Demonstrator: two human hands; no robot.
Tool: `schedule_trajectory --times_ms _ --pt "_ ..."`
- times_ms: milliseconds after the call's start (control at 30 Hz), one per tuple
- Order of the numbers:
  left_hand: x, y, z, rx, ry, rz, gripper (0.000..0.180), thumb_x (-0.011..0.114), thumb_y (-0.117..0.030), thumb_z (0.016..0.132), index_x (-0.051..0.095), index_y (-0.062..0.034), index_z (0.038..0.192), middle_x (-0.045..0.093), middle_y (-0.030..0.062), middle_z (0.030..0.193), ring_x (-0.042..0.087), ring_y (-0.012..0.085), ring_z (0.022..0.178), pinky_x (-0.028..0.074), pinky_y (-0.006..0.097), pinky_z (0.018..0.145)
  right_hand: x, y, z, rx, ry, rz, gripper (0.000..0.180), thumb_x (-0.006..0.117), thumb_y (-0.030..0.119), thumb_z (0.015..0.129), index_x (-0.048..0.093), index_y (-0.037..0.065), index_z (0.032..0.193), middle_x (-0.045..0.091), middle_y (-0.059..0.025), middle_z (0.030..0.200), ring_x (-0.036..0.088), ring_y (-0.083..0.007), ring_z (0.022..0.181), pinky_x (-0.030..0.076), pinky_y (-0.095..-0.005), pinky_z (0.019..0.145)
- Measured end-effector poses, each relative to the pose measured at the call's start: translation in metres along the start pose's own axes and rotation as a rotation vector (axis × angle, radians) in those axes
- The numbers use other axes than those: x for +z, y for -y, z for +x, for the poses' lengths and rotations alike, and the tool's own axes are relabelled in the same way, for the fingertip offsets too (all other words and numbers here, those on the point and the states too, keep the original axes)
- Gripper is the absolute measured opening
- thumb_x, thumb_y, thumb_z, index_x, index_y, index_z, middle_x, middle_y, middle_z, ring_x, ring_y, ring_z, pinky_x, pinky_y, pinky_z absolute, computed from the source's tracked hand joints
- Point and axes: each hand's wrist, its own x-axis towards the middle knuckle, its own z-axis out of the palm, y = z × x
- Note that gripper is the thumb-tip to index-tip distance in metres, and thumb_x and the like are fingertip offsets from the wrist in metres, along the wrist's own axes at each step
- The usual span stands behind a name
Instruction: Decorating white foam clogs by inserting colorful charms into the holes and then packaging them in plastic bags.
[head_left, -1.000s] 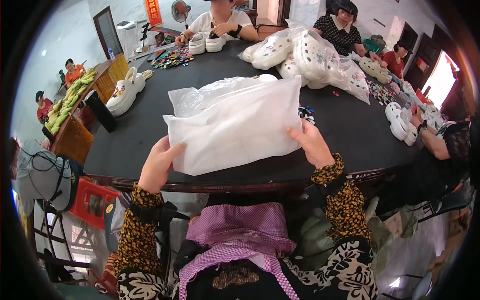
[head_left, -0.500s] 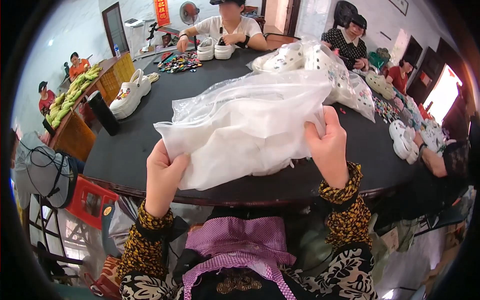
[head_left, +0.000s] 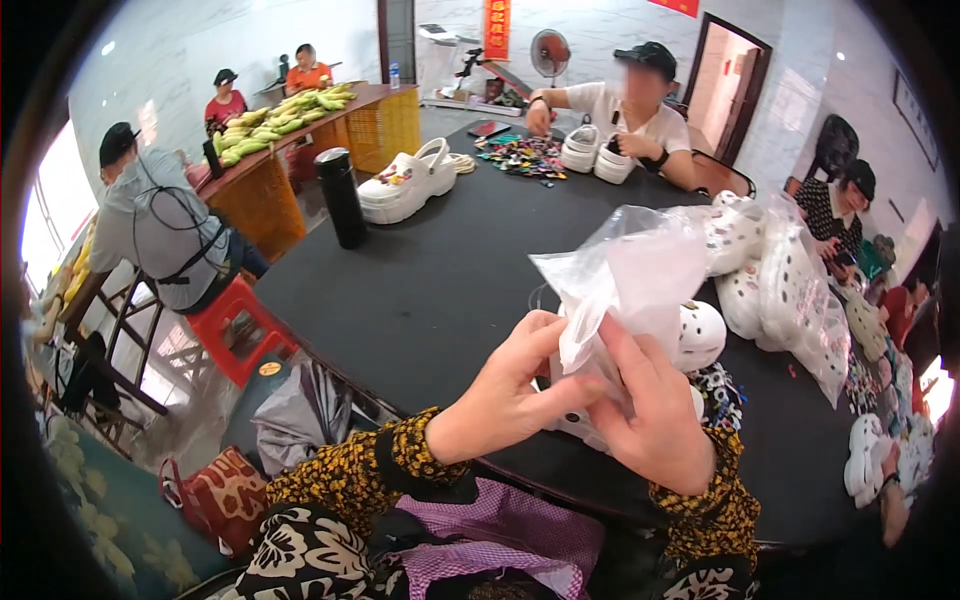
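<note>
Over the near part of the table I hold a white, partly clear plastic bag (head_left: 650, 270) in both hands. My left hand (head_left: 505, 395) pinches the bag's gathered edge between thumb and fingers. Close beside it, my right hand (head_left: 645, 410) grips the bag with its fingers along the folds. Just past my right hand, a white clog with holes (head_left: 702, 335) shows on the table, partly covered by the bag and hand. A pile of small coloured charms (head_left: 718, 390) lies beside that clog. What else is under my hands is hidden.
The black table (head_left: 440, 290) carries a black flask (head_left: 342, 198), a white clog with charms (head_left: 408, 182) and bagged clogs (head_left: 775, 270) at right. Across it, a person in white (head_left: 640, 110) handles white clogs (head_left: 595, 150). A red stool (head_left: 240, 325) stands left.
The view has swung left. My hands have come together from the bag's two sides, and the bag, spread wide before, is now bunched between them.
</note>
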Motion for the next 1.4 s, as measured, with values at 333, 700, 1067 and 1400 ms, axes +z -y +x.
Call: schedule_trajectory --times_ms 333,700,1067,1400 --pt "-0.007 0.008 0.013 -0.053 -0.003 0.06 0.025 0.064 -0.01 0.091 0.062 -0.0011 0.114 0.061 0.0097 0.108 0.058 0.0171 0.102 0.047 0.03 0.088 -0.022 -0.004 -0.007 0.007 0.081 0.112 0.047 0.067 0.0 0.078 0.055 -0.005 0.123 0.06 -0.0194 0.11 0.062 -0.036 0.092 0.051 -0.0405 0.081" --pt "0.001 0.009 0.014 0.123 0.399 0.058 0.018 0.057 -0.003 0.091 0.064 -0.0037 0.108 0.054 0.0106 0.118 0.052 0.0267 0.11 0.038 0.036 0.099 -0.025 -0.031 -0.012 -0.043 0.106 -0.186 0.064 0.079 0.013 0.066 0.053 0.001 0.124 0.059 -0.0166 0.115 0.055 -0.0364 0.113 0.033 -0.0513 0.105" --pt "0.011 -0.005 0.022 0.528 0.134 0.627 0.088 0.084 -0.018 0.067 0.04 -0.0011 0.142 0.033 0.0273 0.145 0.037 0.0416 0.134 0.036 0.046 0.105 -0.033 -0.051 -0.017 0.028 -0.067 -0.059 0.04 0.061 -0.007 0.064 0.059 0.0 0.103 0.059 -0.0176 0.09 0.056 -0.0397 0.085 0.045 -0.0455 0.075" --pt "0.023 0.017 0.025 0.425 0.312 0.501 0.068 0.074 -0.002 0.078 0.042 0.0001 0.138 0.055 0.0202 0.129 0.058 0.0354 0.114 0.048 0.039 0.092 -0.028 -0.059 -0.018 0.007 0.051 0.317 0.038 0.067 -0.007 0.064 0.06 -0.001 0.101 0.062 -0.0162 0.09 0.06 -0.0363 0.08 0.05 -0.0392 0.07"
